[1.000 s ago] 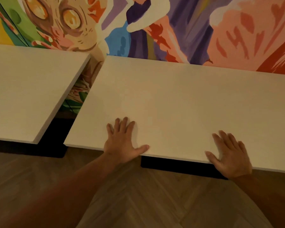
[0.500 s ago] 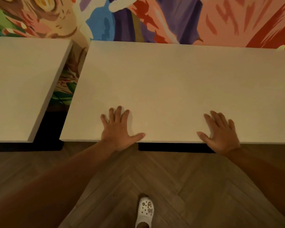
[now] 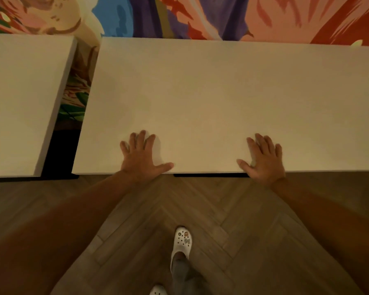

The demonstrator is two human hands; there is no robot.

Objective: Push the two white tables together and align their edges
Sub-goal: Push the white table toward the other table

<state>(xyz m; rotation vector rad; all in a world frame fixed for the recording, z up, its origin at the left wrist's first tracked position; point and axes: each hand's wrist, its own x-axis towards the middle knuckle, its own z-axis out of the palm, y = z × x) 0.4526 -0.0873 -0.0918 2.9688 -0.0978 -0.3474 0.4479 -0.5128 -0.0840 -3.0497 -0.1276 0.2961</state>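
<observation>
Your left hand [image 3: 141,156] lies flat on the right table [image 3: 222,99], fingers spread wide and thumb stretched along the near edge; your right hand [image 3: 262,159] lies flat too, fingers closer together, thumb splayed left — neither grips anything, both palms press down at the near rim. The right table's long axis runs left to right across the view, its near edge about level and its far edge against the mural [image 3: 200,15]. The left table [image 3: 19,103] stands beside it but apart: a gap [image 3: 73,107] separates them, narrower at the far end and wider toward you, so the facing edges are not parallel. Mural colours and a dark base show through that gap. The two near edges sit roughly on one line, the left one a touch closer to you. Behind you lies open herringbone floor [image 3: 232,220] — one white clog [image 3: 182,241] planted on it, a second just visible at the bottom edge.
</observation>
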